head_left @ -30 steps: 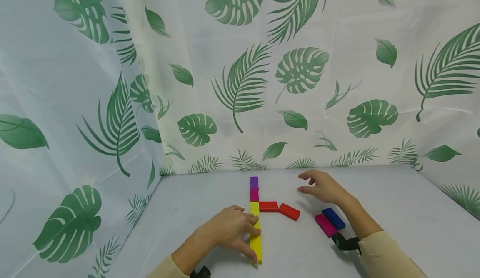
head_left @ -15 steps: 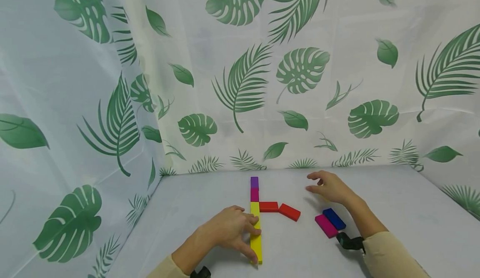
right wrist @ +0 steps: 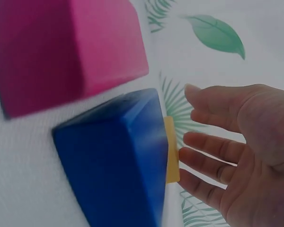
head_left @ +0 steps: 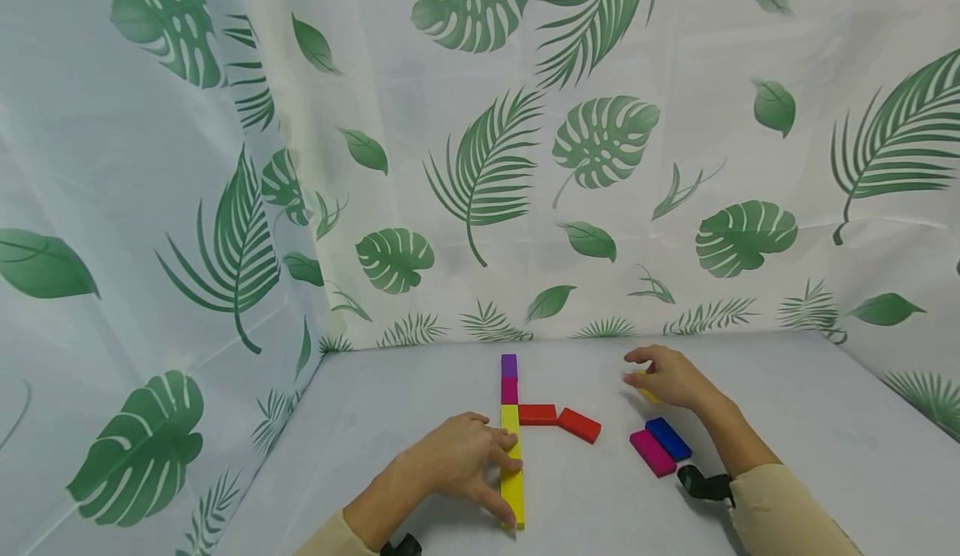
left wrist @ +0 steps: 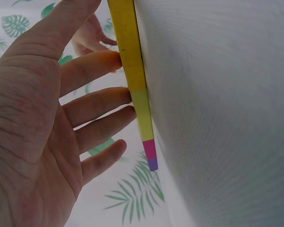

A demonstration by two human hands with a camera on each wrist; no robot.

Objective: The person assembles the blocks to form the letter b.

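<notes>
A straight row of blocks runs away from me: purple (head_left: 508, 365), magenta (head_left: 508, 389), then yellow blocks (head_left: 512, 481). My left hand (head_left: 501, 468) lies against the left side of the yellow blocks, fingers fairly straight and thumb at the near end; in the left wrist view the fingertips (left wrist: 114, 60) touch the yellow block (left wrist: 130, 56). Two red blocks (head_left: 537, 413) (head_left: 578, 424) lie to the right of the row. My right hand (head_left: 663, 377) hovers with loose fingers over a small yellow block (head_left: 649, 395), which shows by the fingertips (right wrist: 187, 141) as a yellow block (right wrist: 171, 151).
A magenta block (head_left: 651, 453) and a blue block (head_left: 669, 438) lie side by side just near of my right hand, large in the right wrist view (right wrist: 71, 42) (right wrist: 118, 156). Leaf-print curtains (head_left: 480, 164) wall the grey table (head_left: 787, 423) at back and left.
My right hand has drifted to the right, away from the red blocks, and now sits over a small yellow block. The left hand and the row have not moved.
</notes>
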